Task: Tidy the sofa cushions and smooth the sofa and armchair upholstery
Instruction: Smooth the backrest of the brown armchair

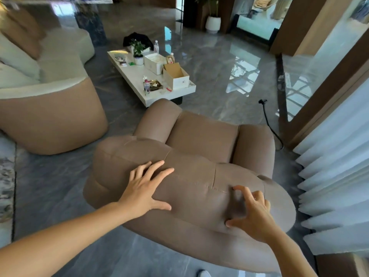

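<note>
A tan leather armchair (201,134) stands in front of me, seen from behind its padded backrest (191,176). My left hand (144,188) lies flat on the top of the backrest, fingers spread. My right hand (252,214) is on the backrest's right side with fingers curled, fingertips pressing into the leather near a seam and a dark crease. Neither hand holds anything. To the left is a curved sofa (50,108) with a cream seat, a tan base and brown cushions (22,31) at its back.
A white low coffee table (139,84) beyond the armchair carries boxes, bottles and a small potted plant. Pleated white curtains (335,176) hang close on the right. A black cable (269,124) runs across the glossy grey floor. A white planter (213,24) stands far back.
</note>
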The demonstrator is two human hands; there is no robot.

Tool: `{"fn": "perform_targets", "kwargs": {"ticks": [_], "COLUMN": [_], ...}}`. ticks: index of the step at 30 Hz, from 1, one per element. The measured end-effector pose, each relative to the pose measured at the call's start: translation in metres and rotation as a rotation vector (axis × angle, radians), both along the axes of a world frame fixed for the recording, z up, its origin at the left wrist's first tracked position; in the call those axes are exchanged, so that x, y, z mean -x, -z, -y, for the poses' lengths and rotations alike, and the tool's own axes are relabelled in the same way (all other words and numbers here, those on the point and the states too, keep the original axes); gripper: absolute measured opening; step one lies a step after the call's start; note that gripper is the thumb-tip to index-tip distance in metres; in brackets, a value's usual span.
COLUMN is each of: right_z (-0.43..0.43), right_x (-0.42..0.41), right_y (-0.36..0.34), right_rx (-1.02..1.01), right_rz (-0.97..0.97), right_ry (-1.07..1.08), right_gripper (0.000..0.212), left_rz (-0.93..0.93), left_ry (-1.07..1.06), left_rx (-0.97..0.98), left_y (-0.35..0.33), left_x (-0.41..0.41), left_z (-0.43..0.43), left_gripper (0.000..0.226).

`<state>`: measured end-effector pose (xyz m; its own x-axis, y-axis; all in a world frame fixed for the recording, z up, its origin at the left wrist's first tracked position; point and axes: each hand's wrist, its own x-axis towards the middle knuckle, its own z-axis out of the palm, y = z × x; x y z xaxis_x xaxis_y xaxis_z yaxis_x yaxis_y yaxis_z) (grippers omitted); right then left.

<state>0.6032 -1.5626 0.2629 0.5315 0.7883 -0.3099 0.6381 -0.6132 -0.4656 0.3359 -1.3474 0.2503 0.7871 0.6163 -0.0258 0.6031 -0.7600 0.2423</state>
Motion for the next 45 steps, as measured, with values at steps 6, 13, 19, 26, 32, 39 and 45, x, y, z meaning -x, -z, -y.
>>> {"fn": "perform_targets", "kwargs": {"ticks": [6,13,19,26,32,39,45], "right_z": [0.013,0.021,0.046,0.059,0.059,0.045,0.045], "right_x": [-0.047,-0.025,-0.067,-0.134,-0.209,-0.295,-0.338], "right_y": [-0.016,-0.022,0.002,0.006,0.004,-0.003,-0.010], "right_rx": [-0.003,-0.128,-0.001,0.028,0.018,-0.092,-0.116], "right_rz": [0.100,0.228,0.193,0.213,0.175,0.156,0.172], "right_ry": [0.040,-0.355,-0.322,-0.365,-0.478,-0.621,-0.687], "right_gripper": [0.058,0.076,0.090,0.101,0.100,0.094,0.091], "left_rz": [-0.033,0.093,0.001,-0.058,-0.023,-0.016,-0.012], "left_ry": [-0.117,-0.020,0.011,-0.093,-0.181,-0.292,-0.360], "left_rx": [-0.005,-0.060,0.028,0.047,0.013,-0.028,-0.030], "left_y": [-0.008,-0.018,-0.003,0.010,0.005,0.001,0.003], "left_x": [-0.059,-0.110,-0.119,-0.169,-0.232,-0.303,-0.343], "left_z": [0.062,0.109,0.104,0.156,0.180,0.196,0.210], "left_gripper": [0.105,0.069,0.095,0.110,0.107,0.104,0.104]}}
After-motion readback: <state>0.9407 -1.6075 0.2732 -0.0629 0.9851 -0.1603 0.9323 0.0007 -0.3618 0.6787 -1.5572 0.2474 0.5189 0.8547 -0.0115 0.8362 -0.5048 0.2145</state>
